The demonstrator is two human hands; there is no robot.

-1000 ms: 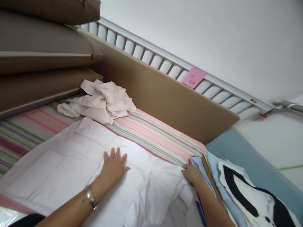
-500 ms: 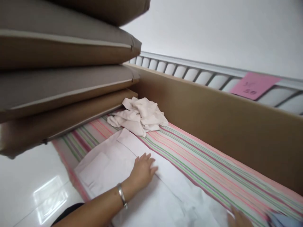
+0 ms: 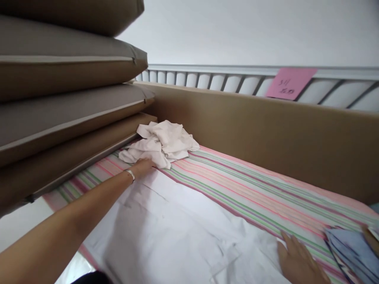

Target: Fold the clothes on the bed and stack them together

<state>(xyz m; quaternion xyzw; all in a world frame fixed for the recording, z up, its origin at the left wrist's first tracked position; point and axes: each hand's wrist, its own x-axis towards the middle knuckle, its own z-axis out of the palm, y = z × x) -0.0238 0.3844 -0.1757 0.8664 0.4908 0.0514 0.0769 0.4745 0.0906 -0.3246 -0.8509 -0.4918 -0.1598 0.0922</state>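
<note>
A white garment (image 3: 183, 221) lies spread flat on the striped sheet (image 3: 237, 179), with faint creases and a seam line. At its far left corner is my left hand (image 3: 143, 167), wearing a silver bangle, its fingers closed on the garment's edge. That hand is right beside a crumpled off-white cloth (image 3: 168, 142); its fingertips are partly hidden. My right hand (image 3: 299, 258) rests open at the garment's right end, fingers stretched out and palm down, partly on the sheet.
Brown and grey cushions (image 3: 74, 114) are stacked high on the left. A brown board (image 3: 251, 138) borders the far side, with a white slatted rail and pink paper note (image 3: 291, 83) behind it. Folded blue cloth (image 3: 352, 248) lies at the right, next to part of another hand (image 3: 370, 236).
My left hand has moved from the garment's middle to its far left corner, near the crumpled cloth. My right hand has come further into view as the camera shifted right.
</note>
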